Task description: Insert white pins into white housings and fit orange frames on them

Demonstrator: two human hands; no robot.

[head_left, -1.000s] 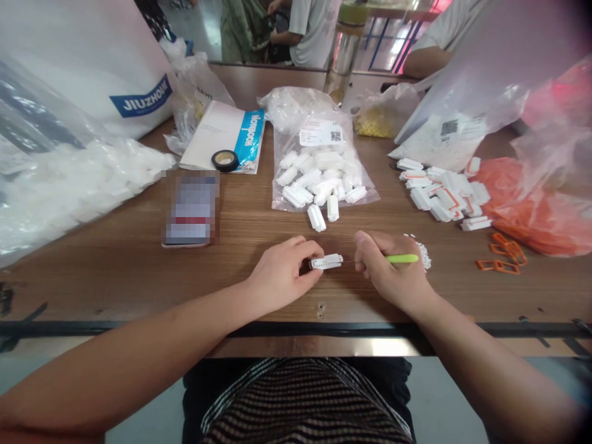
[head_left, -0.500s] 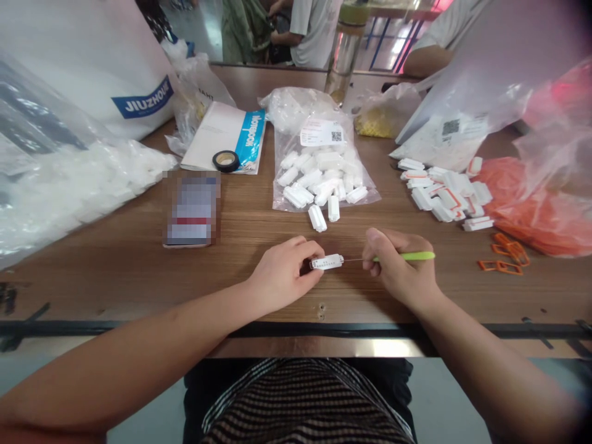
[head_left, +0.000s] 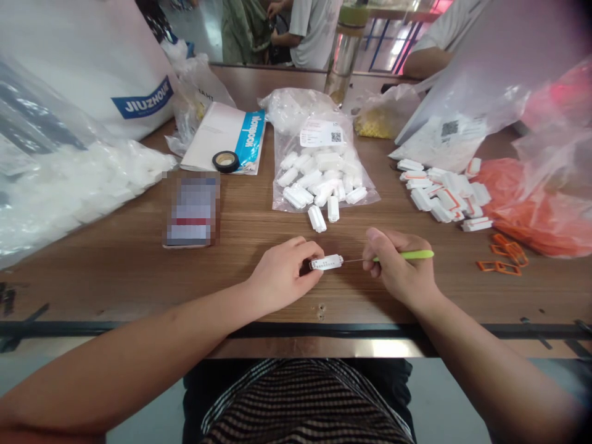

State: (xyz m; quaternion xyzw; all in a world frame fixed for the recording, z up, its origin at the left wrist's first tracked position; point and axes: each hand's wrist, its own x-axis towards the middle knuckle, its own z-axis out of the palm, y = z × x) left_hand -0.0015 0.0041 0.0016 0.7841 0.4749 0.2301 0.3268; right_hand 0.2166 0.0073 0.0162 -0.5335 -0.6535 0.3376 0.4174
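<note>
Thumb and fingers of my left hand (head_left: 284, 271) pinch one end of a white plastic connector housing (head_left: 327, 263) just above the wooden table. Rows of small holes show on its face. My right hand (head_left: 400, 265) grips a thin metal pick with a lime-green handle (head_left: 416, 254). The pick's needle points left, and its tip is at the housing's right end; whether it goes inside cannot be made out. Beyond my hands, two loose white housings (head_left: 317, 218) lie before a clear bag of white housings (head_left: 324, 166).
Right, a pile of white housings with orange parts (head_left: 446, 194) lies beside orange frames (head_left: 509, 251) and an orange-filled bag (head_left: 531, 209). Left are a phone (head_left: 192, 209), a notebook (head_left: 217, 132) with black tape (head_left: 226, 161), and a large bag (head_left: 69, 185). A bottle (head_left: 345, 55) stands behind; people sit beyond.
</note>
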